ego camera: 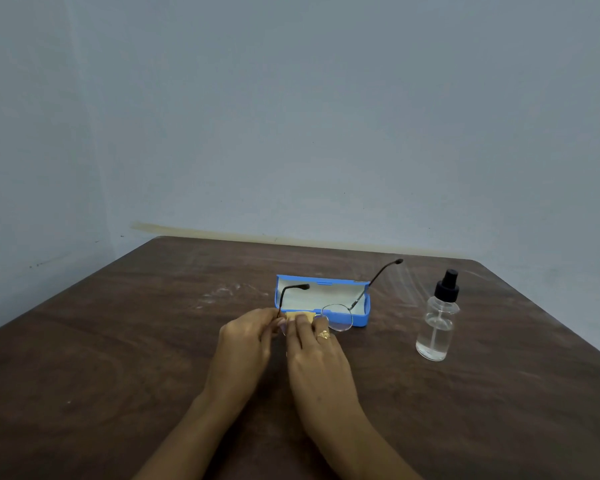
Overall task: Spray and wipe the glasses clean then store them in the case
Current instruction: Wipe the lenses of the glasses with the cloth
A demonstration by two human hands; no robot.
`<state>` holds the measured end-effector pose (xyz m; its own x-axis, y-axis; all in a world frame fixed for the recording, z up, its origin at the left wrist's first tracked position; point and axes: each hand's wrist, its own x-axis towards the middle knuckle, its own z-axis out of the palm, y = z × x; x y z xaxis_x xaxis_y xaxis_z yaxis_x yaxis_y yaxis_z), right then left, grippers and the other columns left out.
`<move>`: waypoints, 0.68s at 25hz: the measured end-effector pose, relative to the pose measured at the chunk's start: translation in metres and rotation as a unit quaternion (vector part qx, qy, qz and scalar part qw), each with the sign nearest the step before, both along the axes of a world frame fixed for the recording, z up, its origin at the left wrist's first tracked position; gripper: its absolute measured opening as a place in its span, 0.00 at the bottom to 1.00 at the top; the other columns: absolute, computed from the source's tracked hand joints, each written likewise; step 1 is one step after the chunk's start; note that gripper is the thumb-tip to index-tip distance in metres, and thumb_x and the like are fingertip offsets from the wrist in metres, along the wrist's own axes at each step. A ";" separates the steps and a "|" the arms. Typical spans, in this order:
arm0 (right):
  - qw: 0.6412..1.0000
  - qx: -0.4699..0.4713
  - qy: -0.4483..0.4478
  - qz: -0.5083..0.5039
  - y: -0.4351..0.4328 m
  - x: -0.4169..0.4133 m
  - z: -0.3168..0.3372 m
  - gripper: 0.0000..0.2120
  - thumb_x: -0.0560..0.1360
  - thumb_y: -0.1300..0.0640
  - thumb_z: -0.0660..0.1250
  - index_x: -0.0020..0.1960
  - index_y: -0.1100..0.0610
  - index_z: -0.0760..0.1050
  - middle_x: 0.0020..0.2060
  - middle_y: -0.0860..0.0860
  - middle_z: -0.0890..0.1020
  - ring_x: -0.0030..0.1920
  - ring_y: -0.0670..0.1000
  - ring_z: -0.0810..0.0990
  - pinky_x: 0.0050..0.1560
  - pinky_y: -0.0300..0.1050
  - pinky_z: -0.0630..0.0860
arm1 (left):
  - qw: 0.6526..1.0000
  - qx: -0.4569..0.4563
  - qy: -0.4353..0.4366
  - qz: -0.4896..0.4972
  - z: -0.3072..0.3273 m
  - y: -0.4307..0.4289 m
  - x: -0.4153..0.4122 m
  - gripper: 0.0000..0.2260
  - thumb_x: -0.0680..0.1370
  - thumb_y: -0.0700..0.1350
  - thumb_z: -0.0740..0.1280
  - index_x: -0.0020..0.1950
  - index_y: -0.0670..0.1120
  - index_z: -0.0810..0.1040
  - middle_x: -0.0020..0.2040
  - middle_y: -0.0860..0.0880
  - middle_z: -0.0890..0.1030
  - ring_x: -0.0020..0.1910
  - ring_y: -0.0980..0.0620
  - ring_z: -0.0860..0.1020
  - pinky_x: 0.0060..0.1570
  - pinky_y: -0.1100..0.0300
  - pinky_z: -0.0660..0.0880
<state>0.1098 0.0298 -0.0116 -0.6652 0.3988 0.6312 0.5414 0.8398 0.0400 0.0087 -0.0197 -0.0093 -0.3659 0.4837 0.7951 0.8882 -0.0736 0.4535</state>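
Note:
Thin-framed glasses [338, 318] with round lenses and dark temple tips are held just above the table, temples unfolded toward the wall. My left hand [246, 341] pinches the frame at its left hinge. My right hand [314, 344], with a ring on one finger, pinches a small yellow cloth [300, 315] over the left lens, which is hidden. The right lens is bare. Behind them lies the open blue case [361, 315] with a pale lining. A clear spray bottle [437, 320] with a black pump top stands upright to the right.
The brown wooden table [118, 375] runs back to a grey-blue wall. Faint white smears mark the wood left of the case. The table's far corners fall away at left and right.

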 end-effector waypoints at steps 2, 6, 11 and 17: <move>1.000 0.006 0.022 0.008 0.003 -0.001 -0.001 0.22 0.65 0.60 0.52 0.48 0.56 0.82 0.45 0.50 0.85 0.44 0.53 0.83 0.41 0.40 0.79 | 1.000 0.001 -0.004 -0.005 0.000 0.000 0.001 0.06 0.70 0.37 0.65 0.42 0.41 0.82 0.37 0.47 0.84 0.43 0.58 0.78 0.41 0.74 0.74; 0.997 -0.001 0.058 0.058 0.010 0.000 -0.005 0.23 0.65 0.60 0.52 0.52 0.54 0.81 0.46 0.46 0.84 0.46 0.51 0.74 0.42 0.38 0.80 | 0.999 0.009 -0.032 -0.003 0.000 -0.001 -0.002 0.06 0.71 0.40 0.65 0.39 0.42 0.81 0.34 0.48 0.83 0.38 0.58 0.79 0.34 0.63 0.77; 0.992 -0.010 0.053 0.112 0.011 0.011 0.006 0.19 0.62 0.58 0.63 0.51 0.50 0.81 0.45 0.41 0.84 0.40 0.47 0.80 0.38 0.33 0.77 | 0.998 0.015 -0.067 0.000 -0.001 -0.002 -0.007 0.06 0.70 0.39 0.65 0.39 0.42 0.81 0.33 0.48 0.83 0.39 0.60 0.80 0.34 0.64 0.77; 0.998 -0.001 0.023 0.054 0.012 0.007 -0.004 0.21 0.66 0.59 0.52 0.49 0.54 0.81 0.42 0.47 0.85 0.43 0.52 0.82 0.42 0.39 0.80 | 0.998 0.025 -0.066 -0.006 0.000 0.001 -0.008 0.07 0.69 0.37 0.64 0.39 0.40 0.82 0.34 0.46 0.84 0.38 0.63 0.79 0.35 0.71 0.76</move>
<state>0.1167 0.0414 -0.0156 -0.6751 0.3274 0.6611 0.4488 0.8935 0.0158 0.0010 -0.0189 -0.0096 -0.4627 0.4497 0.7640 0.8205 -0.1092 0.5612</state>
